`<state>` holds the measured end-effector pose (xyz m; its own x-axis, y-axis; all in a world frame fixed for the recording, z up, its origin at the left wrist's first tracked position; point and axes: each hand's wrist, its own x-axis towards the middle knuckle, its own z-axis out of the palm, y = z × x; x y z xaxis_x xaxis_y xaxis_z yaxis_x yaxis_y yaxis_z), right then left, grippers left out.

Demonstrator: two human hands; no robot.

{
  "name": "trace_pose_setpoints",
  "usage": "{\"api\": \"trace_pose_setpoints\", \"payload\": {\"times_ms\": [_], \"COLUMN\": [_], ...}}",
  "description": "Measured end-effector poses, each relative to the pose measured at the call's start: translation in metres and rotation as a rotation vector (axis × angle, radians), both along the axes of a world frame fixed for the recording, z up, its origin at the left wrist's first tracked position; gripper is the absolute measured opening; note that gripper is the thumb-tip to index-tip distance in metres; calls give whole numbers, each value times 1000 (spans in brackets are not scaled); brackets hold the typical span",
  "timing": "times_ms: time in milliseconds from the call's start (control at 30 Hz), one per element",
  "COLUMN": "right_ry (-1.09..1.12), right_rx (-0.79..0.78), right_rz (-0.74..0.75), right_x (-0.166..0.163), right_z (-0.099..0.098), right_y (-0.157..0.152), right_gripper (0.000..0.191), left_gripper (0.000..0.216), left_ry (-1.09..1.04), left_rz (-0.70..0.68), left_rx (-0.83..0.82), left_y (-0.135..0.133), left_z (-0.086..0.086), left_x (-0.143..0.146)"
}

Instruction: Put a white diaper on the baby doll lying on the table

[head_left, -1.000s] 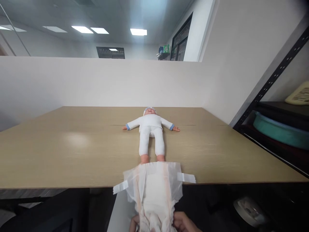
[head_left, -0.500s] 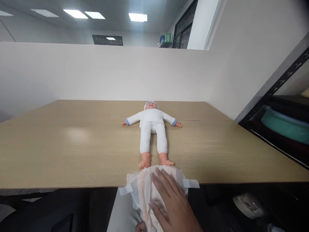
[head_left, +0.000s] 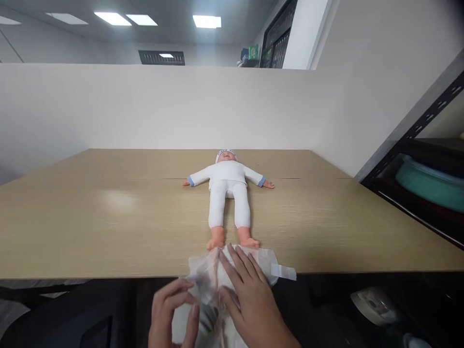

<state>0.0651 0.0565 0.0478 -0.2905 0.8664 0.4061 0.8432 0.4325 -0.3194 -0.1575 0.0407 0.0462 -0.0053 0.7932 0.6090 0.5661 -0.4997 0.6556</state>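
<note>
Left hand point(head_left: 170, 314) risen, pinching diaper point(head_left: 266, 263) edge; right hand point(head_left: 250, 299) flat, open on it.

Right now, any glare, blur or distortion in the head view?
Head view: soft ceiling-light glare on the wooden table; wide-angle stretch at the edges; left hand and right hand on the diaper slightly blurred; baby doll sharp.

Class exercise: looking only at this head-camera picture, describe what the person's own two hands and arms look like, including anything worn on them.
Both hands are bare: the left hand and right hand show no gloves, rings or markings. No sleeve, watch or bracelet shows before the frame's lower edge cuts the wrists off. The nails look short and unpainted. The forearms are out of view.
</note>
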Motion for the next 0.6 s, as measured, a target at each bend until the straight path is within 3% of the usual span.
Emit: {"api": "trace_pose_setpoints", "payload": {"times_ms": [67,167,267,367,467,533,600], "right_ry": [6,11,10,-2,-43,-75,-111], "right_rx": [-6,1,31,86,158,219,302], "right_rz": [-4,-2,3,9,15,6,0], "right_x": [0,0,0,0,0,1,4], "right_z": [0,-1,-3,-10,-23,-33,-42], "right_y": [0,-1,1,4,10,15,20], "right_gripper": [77,77,79,81,84,85,83], "left_gripper": [18,22,55,100,133,133,103], "left_ry": [165,496,740,1035,1190,1208,1183], "left_rz": [-108,-288,-359,-614,-807,-861,-948], "left_rx": [162,111,97,102,131,180,247], "left_y": [37,104,164,197,209,214,221], "left_z": [31,78,106,106,96,93,94], "left_x": [-11,-14,1,29,54,66,73]}}
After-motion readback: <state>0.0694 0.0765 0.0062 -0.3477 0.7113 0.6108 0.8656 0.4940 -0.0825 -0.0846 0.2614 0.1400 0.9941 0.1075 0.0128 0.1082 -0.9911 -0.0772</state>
